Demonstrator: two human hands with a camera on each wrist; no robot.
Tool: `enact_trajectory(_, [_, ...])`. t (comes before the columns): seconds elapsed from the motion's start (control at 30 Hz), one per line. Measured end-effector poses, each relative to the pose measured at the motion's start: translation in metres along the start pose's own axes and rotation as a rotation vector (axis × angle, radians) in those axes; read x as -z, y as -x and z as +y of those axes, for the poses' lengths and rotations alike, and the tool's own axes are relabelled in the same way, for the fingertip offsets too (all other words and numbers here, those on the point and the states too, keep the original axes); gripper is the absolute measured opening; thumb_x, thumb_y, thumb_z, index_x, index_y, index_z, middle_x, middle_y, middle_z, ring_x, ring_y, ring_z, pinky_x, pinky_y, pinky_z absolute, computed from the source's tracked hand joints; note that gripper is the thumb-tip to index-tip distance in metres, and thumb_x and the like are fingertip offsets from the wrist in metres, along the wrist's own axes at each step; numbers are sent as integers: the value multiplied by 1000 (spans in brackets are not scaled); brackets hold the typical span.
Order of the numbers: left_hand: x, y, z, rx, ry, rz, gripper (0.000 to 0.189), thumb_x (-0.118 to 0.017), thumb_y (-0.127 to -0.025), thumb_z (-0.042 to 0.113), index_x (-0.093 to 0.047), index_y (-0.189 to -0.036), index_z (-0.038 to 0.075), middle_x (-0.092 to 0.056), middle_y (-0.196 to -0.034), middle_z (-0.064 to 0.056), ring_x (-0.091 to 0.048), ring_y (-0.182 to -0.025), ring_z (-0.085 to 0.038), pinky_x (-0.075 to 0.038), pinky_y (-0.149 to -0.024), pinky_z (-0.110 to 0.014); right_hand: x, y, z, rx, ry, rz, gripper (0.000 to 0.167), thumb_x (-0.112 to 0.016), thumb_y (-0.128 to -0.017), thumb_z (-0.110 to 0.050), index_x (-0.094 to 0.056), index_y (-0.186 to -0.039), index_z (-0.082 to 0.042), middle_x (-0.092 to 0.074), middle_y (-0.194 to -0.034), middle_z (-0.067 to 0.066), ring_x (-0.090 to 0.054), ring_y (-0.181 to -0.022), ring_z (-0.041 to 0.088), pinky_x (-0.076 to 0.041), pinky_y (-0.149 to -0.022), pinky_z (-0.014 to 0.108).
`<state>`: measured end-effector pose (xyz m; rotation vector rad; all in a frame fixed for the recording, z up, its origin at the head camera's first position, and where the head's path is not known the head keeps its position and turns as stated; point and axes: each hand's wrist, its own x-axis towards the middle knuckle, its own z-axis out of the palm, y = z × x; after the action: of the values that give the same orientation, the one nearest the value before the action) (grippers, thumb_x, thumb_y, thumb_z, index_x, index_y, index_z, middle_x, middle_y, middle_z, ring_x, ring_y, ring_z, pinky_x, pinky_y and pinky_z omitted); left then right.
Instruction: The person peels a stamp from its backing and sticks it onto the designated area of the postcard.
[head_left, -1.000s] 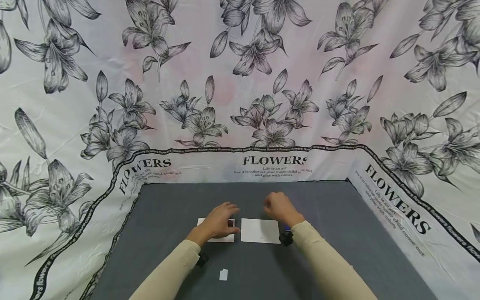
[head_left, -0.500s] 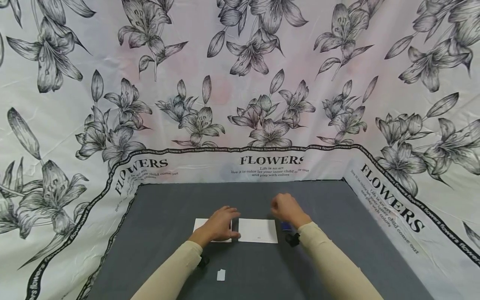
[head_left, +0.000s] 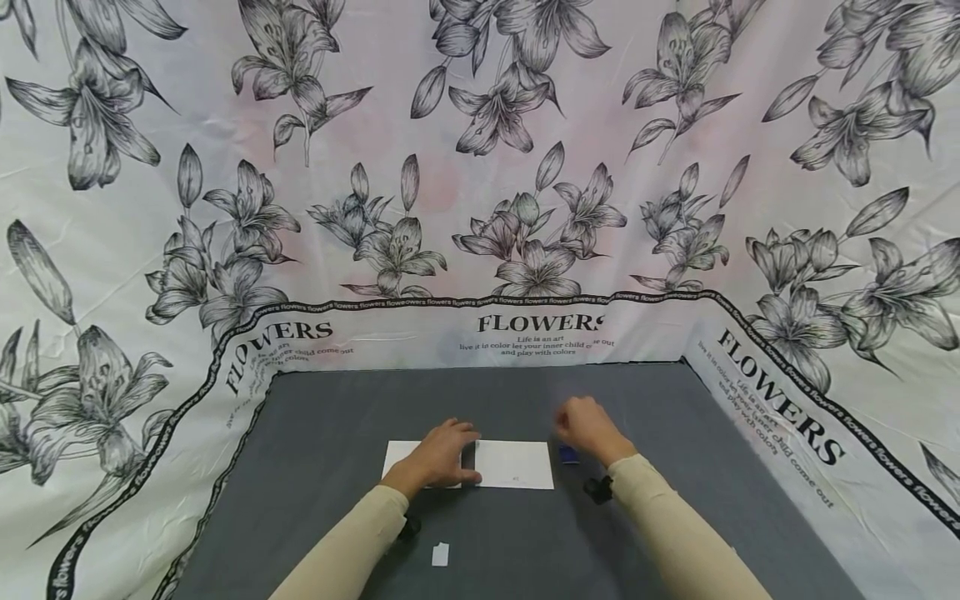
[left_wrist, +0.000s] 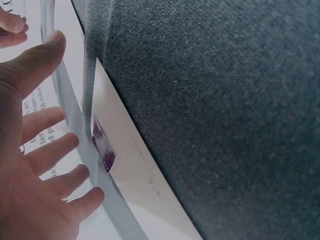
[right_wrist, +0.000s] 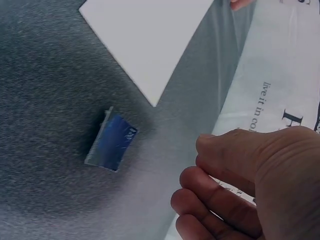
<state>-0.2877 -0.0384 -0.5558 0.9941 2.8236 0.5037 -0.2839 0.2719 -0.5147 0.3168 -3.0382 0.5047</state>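
Note:
My left hand (head_left: 441, 454) is over the left white card (head_left: 400, 451), fingers spread and holding nothing. In the left wrist view, this card bears a small purple picture (left_wrist: 103, 144), like a stamp, and faint writing. Right of it lies a second white card (head_left: 513, 464), with a small faint mark near its lower edge. My right hand (head_left: 591, 427) is above the table beyond a small blue piece (right_wrist: 112, 142), its fingers curled and thumb against the index finger. Nothing shows between them. The blue piece has a bent-up pale edge and light print.
A small white paper scrap (head_left: 440, 555) lies nearer on the dark grey tabletop (head_left: 495, 550). White cloth (head_left: 540, 333) with printed flowers and lettering hangs behind and on both sides.
My right hand has moved to the right, away from the right card, and the blue piece has come into fuller view. The left hand stays over the left card.

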Motion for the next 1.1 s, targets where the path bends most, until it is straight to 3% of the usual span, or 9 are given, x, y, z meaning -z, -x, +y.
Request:
enact_trajectory(0.37, [-8, 1, -3, 14, 37, -28, 76, -93, -88, 42, -66, -149, 6, -55, -163, -20, -46, -154, -48, -42, -120, -67, -10, 9, 11, -16, -9, -7, 4, -80, -93, -5, -82, -92, -1, -77, -87, 8, -70, -75, 19, -62, -73, 44])
enact_trajectory(0.8, [-5, 1, 1, 43, 35, -55, 76, -91, -90, 43, -64, -150, 6, -55, -163, -20, -46, -154, -45, -41, -122, -65, -15, 14, 22, -8, 12, -7, 3, -82, -86, -4, -81, -88, -2, -76, -82, 7, -68, -72, 20, -60, -72, 44])
enact_trajectory(0.9, [-4, 1, 2, 52, 37, -57, 75, -91, -91, 42, -64, -150, 6, -54, -163, -20, -46, -154, -44, -40, -122, -65, -30, 7, 42, 19, 9, -4, 5, -81, -84, -5, -82, -89, -4, -75, -81, 6, -67, -71, 20, -59, -69, 46])
enact_trajectory(1.1, [-5, -1, 4, 60, 16, -62, 72, -89, -92, 42, -64, -150, 6, -53, -164, -19, -45, -155, -43, -40, -122, -64, -83, -18, 105, 66, 50, 24, 5, -82, -81, -16, -82, -85, -13, -73, -77, -3, -62, -66, 13, -54, -62, 42])
